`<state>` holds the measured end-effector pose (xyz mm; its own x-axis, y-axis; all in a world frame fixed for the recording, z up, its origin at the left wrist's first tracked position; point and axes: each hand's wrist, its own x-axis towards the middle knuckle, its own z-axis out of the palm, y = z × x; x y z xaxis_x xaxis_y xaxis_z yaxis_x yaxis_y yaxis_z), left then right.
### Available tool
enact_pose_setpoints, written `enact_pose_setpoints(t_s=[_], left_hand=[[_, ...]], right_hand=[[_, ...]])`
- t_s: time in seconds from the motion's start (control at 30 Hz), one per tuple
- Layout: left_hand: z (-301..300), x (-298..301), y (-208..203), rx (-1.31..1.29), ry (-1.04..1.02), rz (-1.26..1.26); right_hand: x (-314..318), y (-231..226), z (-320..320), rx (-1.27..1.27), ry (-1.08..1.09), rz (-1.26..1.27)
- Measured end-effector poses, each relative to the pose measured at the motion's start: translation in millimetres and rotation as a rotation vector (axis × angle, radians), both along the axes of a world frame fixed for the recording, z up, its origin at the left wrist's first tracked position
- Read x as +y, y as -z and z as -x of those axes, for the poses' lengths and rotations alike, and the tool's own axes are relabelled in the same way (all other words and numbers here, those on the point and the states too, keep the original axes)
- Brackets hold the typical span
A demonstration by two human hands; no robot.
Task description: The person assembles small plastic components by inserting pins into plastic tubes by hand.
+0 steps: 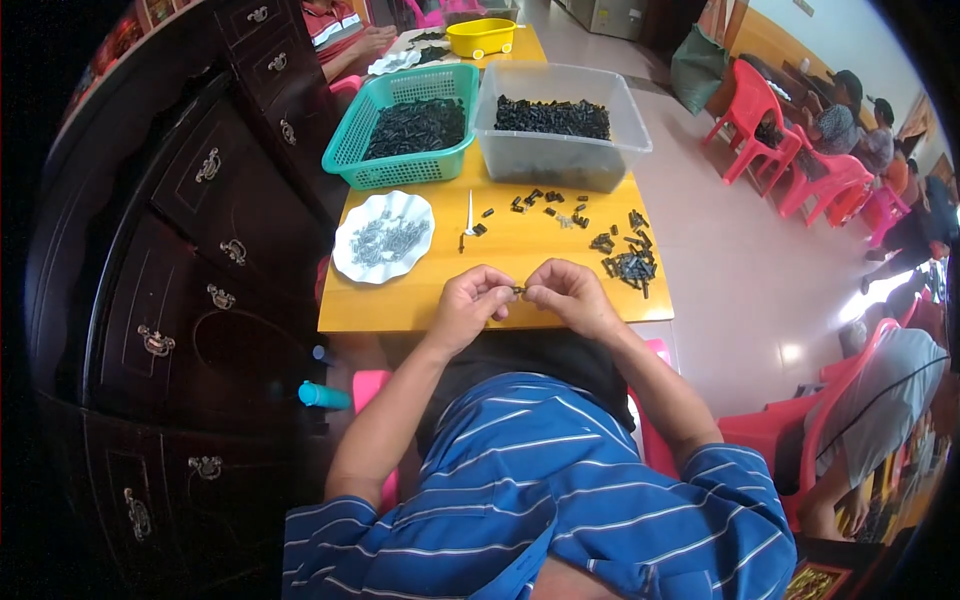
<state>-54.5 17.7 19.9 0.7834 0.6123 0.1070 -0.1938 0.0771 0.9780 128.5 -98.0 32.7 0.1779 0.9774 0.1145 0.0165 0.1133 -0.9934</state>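
Close together over the table's near edge, my left hand (477,305) and my right hand (570,296) pinch a small dark piece (518,290) between their fingertips. Its exact kind is too small to make out. Left of my hands lies a white scalloped plate (345,245) with many small clear, slender pieces. A thin white stick-like tool (470,212) rests beyond my left hand, beside a few small black pieces (480,229). Loose black cylindrical pieces (552,198) are scattered farther back. To the right sits a heap of black pieces (632,266).
A green perforated basket (345,172) and a clear plastic bin (560,158), both holding many black pieces, stand at the table's (400,310) back. Beyond is a yellow tub (482,38) near another person. Dark cabinets (190,250) line the left; pink chairs (760,125) and seated people are right.
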Motion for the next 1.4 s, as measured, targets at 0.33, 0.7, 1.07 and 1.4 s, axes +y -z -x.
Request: enact_pose_setpoints(t_s=[0.33,0.7,1.07,1.4], left_hand=[[1,3,4,0.039,0.031,-0.085],[-1,-4,2,0.036,-0.063,-0.191],[6,9,-2,0.079,0.022,-0.227],[7,6,-8,0.091,0.041,-0.326]], right_hand=[[-1,6,4,-0.158,0.042,0.001],[3,14,11,0.201,0.012,0.051],[3,14,9,0.46,-0.115,0.261],[1,18,-1,0.584,-0.353,0.353]])
